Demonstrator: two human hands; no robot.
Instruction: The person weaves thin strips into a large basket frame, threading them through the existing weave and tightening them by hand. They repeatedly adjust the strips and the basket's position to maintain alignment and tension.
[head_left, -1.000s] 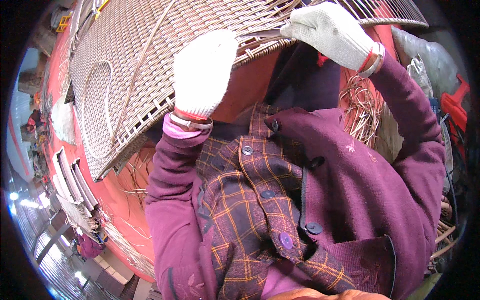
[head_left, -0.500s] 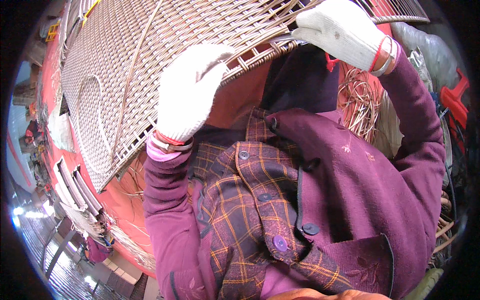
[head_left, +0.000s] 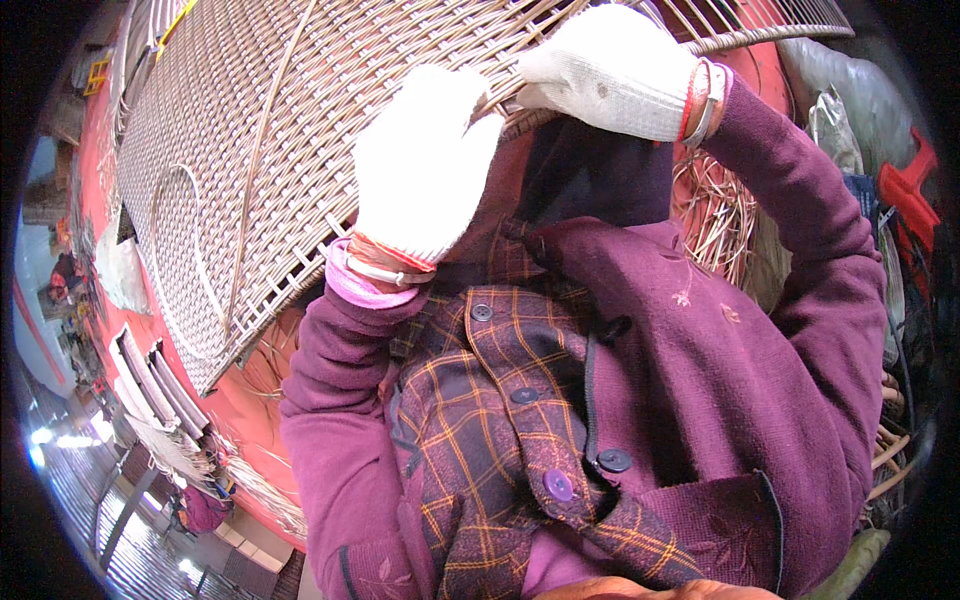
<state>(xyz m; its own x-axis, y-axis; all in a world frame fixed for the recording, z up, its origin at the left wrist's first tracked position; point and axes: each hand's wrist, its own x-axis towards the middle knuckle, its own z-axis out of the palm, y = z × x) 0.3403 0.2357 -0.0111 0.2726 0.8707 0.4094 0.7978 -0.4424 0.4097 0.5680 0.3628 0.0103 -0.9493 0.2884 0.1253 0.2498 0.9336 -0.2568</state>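
Note:
A large brown wicker panel (head_left: 270,130) slants across the upper left, its strands woven over spaced ribs. My left hand (head_left: 422,165), in a white knitted glove, is closed over the panel's near edge, thumb toward the right. Close beside it, my gloved right hand (head_left: 612,75) pinches a wicker strand at the same edge. Only a bit of that strand shows at the fingertips; the glove hides the rest. One long loose strand (head_left: 268,130) lies across the weave, and a pale strand (head_left: 200,240) loops over its left part.
Red sheeting (head_left: 250,420) lies under the panel. Loose strands (head_left: 715,215) are heaped right of my knees. Curved slatted pieces (head_left: 155,385) lie at the left. Clear plastic wrapping (head_left: 850,95) and a red plastic object (head_left: 910,190) are at the right.
My right hand has moved left along the panel's edge, closer to my left hand. My left hand has shifted slightly right and up.

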